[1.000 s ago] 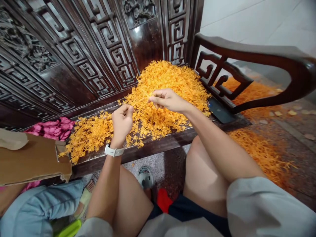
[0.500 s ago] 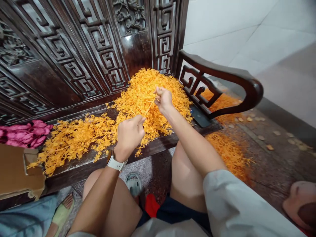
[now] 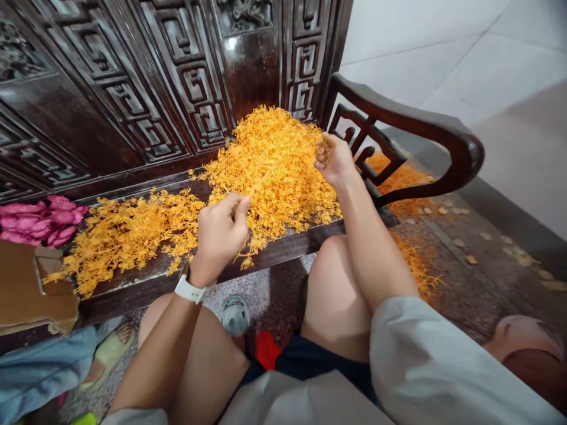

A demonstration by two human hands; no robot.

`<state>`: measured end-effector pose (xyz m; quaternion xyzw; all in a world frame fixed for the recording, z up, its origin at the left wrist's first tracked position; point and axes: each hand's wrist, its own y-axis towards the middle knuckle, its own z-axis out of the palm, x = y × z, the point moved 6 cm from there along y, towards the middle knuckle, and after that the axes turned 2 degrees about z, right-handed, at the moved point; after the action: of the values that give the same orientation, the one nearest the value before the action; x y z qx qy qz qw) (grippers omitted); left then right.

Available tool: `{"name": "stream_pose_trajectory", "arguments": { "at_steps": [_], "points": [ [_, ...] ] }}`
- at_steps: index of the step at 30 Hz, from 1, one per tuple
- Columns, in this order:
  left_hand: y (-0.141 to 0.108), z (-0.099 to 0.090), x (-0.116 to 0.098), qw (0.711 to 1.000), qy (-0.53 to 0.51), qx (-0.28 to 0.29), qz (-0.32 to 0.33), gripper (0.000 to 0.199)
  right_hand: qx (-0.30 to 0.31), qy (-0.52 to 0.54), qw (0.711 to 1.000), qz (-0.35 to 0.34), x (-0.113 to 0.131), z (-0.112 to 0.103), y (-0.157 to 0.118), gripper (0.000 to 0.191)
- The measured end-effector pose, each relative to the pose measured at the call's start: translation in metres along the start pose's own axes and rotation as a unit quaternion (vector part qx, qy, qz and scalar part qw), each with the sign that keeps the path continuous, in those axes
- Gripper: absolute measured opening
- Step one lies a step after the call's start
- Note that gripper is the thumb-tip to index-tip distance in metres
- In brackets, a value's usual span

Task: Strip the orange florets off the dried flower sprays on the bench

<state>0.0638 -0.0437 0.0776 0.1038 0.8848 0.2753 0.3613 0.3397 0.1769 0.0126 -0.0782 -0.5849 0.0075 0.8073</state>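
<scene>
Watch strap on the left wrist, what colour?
The strap is white, shown in the head view.

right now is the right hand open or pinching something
Pinching: the right hand has its fingertips closed on a small tuft of orange sprigs, at the edge of the heap.

Orange strands (image 3: pixel 270 171): single pieces too small to tell apart.
Left hand (image 3: pixel 219 236): anything between the fingertips too thin to make out.
Right hand (image 3: pixel 336 159): held tuft partly hidden by the fingers.
Cardboard sheet (image 3: pixel 31 292): cut off by left edge.
Rounded tan object (image 3: pixel 527 348): cut off by right edge, kind unclear.
Green item (image 3: pixel 86 419): cut off by bottom edge, kind unclear.
</scene>
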Motion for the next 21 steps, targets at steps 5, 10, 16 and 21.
{"name": "stream_pose_trajectory", "arguments": {
  "at_steps": [5, 10, 16, 21],
  "points": [
    [0.01, 0.005, 0.04, 0.995, -0.058, 0.007, -0.079, 0.035, 0.112, 0.005, 0.993, -0.02, 0.005, 0.052, -0.032, 0.017],
    [0.013, 0.006, 0.058, 0.989, -0.098, -0.006, -0.108, 0.035, 0.167, -0.019, 0.986, 0.003, -0.001, 0.069, -0.051, 0.008],
    [0.018, 0.02, 0.071, 0.946, -0.254, -0.057, -0.195, 0.02, 0.299, 0.001, 0.954, 0.028, -0.009, 0.093, -0.074, 0.021],
    [0.022, 0.031, 0.064, 0.925, -0.301, -0.067, -0.224, 0.022, 0.365, -0.019, 0.929, 0.062, -0.021, 0.117, -0.097, 0.032]
  ]
}}
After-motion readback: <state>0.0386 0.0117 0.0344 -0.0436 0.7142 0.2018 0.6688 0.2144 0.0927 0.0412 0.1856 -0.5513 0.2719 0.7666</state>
